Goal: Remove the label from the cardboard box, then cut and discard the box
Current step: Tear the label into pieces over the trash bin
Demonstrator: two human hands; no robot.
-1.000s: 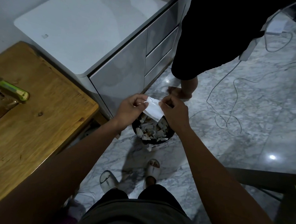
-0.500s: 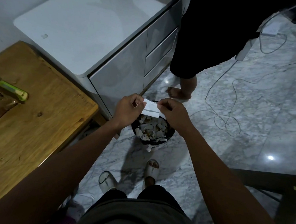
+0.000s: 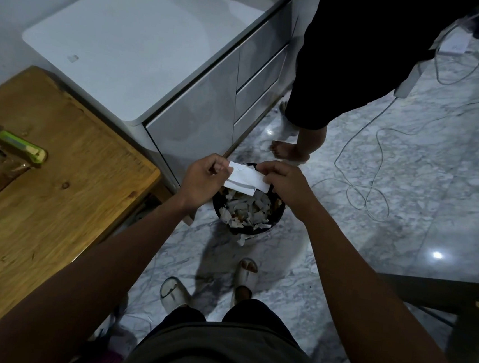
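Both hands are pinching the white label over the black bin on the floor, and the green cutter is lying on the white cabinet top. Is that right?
Not quite. The head view shows the green cutter lying on the wooden table, not the white cabinet. The rest holds: the left hand and right hand pinch the white label over the black bin on the floor.

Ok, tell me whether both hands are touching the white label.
Touching: the head view shows the left hand and right hand pinching opposite ends of the label.
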